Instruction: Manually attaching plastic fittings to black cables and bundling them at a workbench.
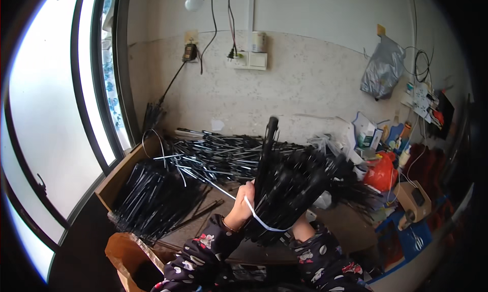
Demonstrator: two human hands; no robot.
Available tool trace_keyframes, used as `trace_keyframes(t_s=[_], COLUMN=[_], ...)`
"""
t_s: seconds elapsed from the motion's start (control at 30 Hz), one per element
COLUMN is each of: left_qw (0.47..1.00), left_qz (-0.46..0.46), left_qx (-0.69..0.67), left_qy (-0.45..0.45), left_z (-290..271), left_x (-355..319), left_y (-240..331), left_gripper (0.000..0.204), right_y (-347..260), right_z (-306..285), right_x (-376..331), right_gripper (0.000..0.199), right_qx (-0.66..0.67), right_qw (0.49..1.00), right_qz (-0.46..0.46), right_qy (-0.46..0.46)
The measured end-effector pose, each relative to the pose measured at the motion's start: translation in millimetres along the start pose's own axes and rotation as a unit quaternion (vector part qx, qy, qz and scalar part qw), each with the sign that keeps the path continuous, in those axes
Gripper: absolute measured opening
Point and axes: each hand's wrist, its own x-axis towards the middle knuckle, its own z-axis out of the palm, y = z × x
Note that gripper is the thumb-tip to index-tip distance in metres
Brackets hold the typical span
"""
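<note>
Between my hands a thick bundle of thin black rods stands tilted over the table, its top ends blurred by motion. A white strap curves across the lower front of the bundle and runs off left toward the loose rods. My left hand is closed on the bundle's left side, at the strap, below a thicker black piece that sticks up. Against the lower right side presses my right hand; its fingers are hidden behind the rods. The rods' exact kind cannot be made out.
Loose black rods lie heaped along the back wall. Another pile of rods fills the left, beside a wooden board. A brown paper bag stands front left. On the right are a red plastic bag and a cardboard box.
</note>
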Motion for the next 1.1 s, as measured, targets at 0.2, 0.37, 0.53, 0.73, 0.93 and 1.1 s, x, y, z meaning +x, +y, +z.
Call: trace_keyframes(t_s=[0.2, 0.37, 0.53, 0.73, 0.93, 1.1], left_qw=[0.999, 0.993, 0.991, 0.905, 0.952, 0.959], left_qz=[0.044, -0.027, -0.114, -0.264, 0.011, -0.099], left_qx=[-0.009, 0.09, -0.028, -0.257, -0.303, -0.175], left_qy=[0.011, -0.07, 0.067, 0.213, 0.048, -0.198], left_z=[-34.6, -67.8, -67.4, -33.5, -13.7, -56.6], left_x=[-29.7, -43.8, -42.8, -29.2, -46.7, -33.1], left_y=[-24.7, -14.2, 3.5, 9.7, -0.3, 3.2], left_gripper=[0.061, 0.068, 0.066, 0.063, 0.03, 0.026], right_y=[18.4, 1.1, -8.8, -7.5, -5.1, -74.4], right_z=[28.1, 27.6, 30.6, 53.1, 67.6, 34.3], right_x=[-15.9, -10.4, -9.4, -6.3, -31.4, -8.5], right_gripper=[0.043, 0.042, 0.04, 0.04, 0.034, 0.033], right_qx=[0.058, 0.333, 0.564, 0.509, 0.025, 0.31], right_qw=[0.985, 0.895, 0.714, 0.713, 0.999, 0.927], right_qz=[0.138, 0.285, 0.412, 0.476, 0.018, 0.196], right_qy=[-0.08, -0.08, 0.057, 0.078, 0.004, -0.074])
